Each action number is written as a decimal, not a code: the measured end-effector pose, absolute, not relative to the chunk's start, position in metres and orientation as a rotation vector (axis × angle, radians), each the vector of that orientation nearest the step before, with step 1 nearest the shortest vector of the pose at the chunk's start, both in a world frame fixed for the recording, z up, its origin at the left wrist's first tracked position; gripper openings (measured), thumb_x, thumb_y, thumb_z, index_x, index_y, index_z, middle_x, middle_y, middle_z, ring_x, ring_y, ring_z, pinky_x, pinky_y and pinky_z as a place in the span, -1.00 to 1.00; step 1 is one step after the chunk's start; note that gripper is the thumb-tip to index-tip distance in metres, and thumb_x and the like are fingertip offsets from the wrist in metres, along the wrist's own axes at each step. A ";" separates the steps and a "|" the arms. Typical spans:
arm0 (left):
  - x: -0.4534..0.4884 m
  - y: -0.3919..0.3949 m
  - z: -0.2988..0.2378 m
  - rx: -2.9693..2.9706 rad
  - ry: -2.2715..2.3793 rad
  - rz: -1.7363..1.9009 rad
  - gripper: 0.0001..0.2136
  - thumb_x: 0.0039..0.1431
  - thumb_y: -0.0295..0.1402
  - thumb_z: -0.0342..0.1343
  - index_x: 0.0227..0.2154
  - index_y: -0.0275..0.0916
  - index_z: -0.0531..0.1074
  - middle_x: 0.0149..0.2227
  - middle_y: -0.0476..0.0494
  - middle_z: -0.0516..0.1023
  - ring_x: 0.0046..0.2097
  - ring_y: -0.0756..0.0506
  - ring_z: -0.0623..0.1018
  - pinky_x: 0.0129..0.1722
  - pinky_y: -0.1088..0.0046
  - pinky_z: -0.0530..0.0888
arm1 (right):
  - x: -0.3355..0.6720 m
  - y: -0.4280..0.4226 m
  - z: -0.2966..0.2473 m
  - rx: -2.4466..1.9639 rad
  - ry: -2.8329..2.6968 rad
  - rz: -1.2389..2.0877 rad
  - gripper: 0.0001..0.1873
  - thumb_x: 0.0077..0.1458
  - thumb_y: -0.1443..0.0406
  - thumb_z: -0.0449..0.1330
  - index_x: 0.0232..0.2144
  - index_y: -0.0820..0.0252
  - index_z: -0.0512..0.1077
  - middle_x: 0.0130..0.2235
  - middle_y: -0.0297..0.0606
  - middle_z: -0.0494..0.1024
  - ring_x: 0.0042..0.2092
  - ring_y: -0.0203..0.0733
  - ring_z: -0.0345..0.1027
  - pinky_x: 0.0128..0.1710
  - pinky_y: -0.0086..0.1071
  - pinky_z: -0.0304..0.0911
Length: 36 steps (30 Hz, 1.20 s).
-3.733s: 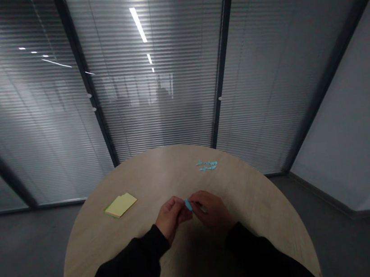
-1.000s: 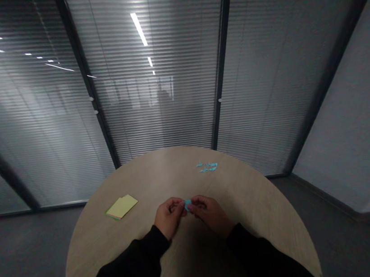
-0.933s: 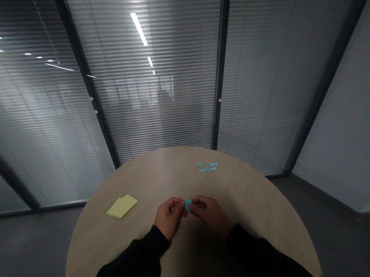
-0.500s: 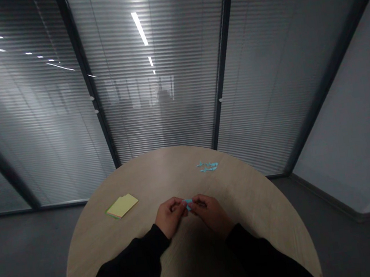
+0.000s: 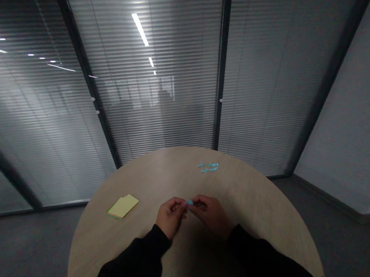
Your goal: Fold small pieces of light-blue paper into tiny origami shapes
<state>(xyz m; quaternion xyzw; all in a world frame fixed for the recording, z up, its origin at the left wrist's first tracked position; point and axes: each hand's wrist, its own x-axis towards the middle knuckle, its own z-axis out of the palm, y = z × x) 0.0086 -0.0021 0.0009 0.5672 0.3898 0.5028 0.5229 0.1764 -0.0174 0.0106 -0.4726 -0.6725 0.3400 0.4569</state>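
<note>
A small blue piece of paper [image 5: 190, 203] sits between my two hands, low over the middle of the table. My left hand [image 5: 170, 215] pinches its left side between thumb and fingers. On the other side my right hand [image 5: 211, 212] has thumb and forefinger closed on the paper. My fingertips cover much of it, so its exact folded shape cannot be made out. Farther off, several small blue folded paper pieces [image 5: 208, 167] lie in a group beyond my right hand.
A stack of yellow paper sheets [image 5: 124, 206], with green edges showing beneath, lies on the left of the round wooden table [image 5: 161, 164]. Behind the table stand glass panels with blinds [image 5: 165, 123]. A pale wall [image 5: 361, 156] is at the right.
Less of the blue paper shows between my fingers now; its lower part no longer hangs visible below them. Both hands stay almost in the same place.
</note>
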 end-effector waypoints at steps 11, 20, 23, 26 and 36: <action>0.005 -0.003 0.007 1.547 1.060 1.302 -0.78 0.04 -0.17 0.27 -0.45 -0.25 0.57 -0.50 -0.08 0.54 -0.43 -0.06 0.46 -0.37 0.45 0.35 | 0.181 -0.018 0.020 -1.110 -1.944 0.303 -0.80 0.24 0.22 0.15 -0.36 0.14 0.53 -0.39 -0.26 0.52 -0.34 -0.17 0.37 -0.30 -0.36 0.20; 0.007 -0.005 0.006 1.477 0.916 1.299 -0.75 0.09 -0.17 0.25 -0.32 -0.28 0.57 -0.45 -0.13 0.61 -0.40 -0.08 0.54 -0.32 0.41 0.45 | 0.184 -0.025 0.022 -1.187 -1.766 0.526 -0.76 0.19 0.12 0.19 -0.22 0.09 0.57 -0.42 -0.28 0.62 -0.42 -0.14 0.48 -0.36 -0.34 0.34; 0.007 -0.006 0.007 1.465 0.902 1.316 -0.74 0.05 -0.19 0.30 -0.29 -0.27 0.56 -0.35 -0.16 0.63 -0.35 -0.08 0.55 -0.31 0.42 0.46 | 0.182 -0.025 0.020 -1.087 -1.726 0.617 -0.78 0.18 0.15 0.19 -0.21 0.08 0.57 -0.32 -0.25 0.65 -0.32 -0.11 0.54 -0.29 -0.32 0.40; 0.007 -0.006 0.009 1.425 0.883 1.353 -0.71 0.01 -0.21 0.33 -0.24 -0.27 0.55 -0.28 -0.18 0.64 -0.26 -0.10 0.58 -0.23 0.41 0.49 | 0.181 -0.023 0.018 -1.047 -1.737 0.529 -0.81 0.18 0.20 0.19 -0.25 0.09 0.58 -0.25 -0.24 0.66 -0.24 -0.09 0.55 -0.18 -0.28 0.42; 0.008 -0.005 0.010 1.158 0.801 1.333 -0.67 -0.15 -0.20 0.43 -0.34 -0.28 0.57 -0.41 -0.09 0.62 -0.35 -0.04 0.56 -0.24 0.43 0.47 | 0.182 -0.022 0.022 -0.915 -1.785 0.383 -0.88 0.21 0.25 0.20 -0.28 0.09 0.55 -0.23 -0.24 0.62 -0.19 -0.14 0.50 -0.13 -0.31 0.38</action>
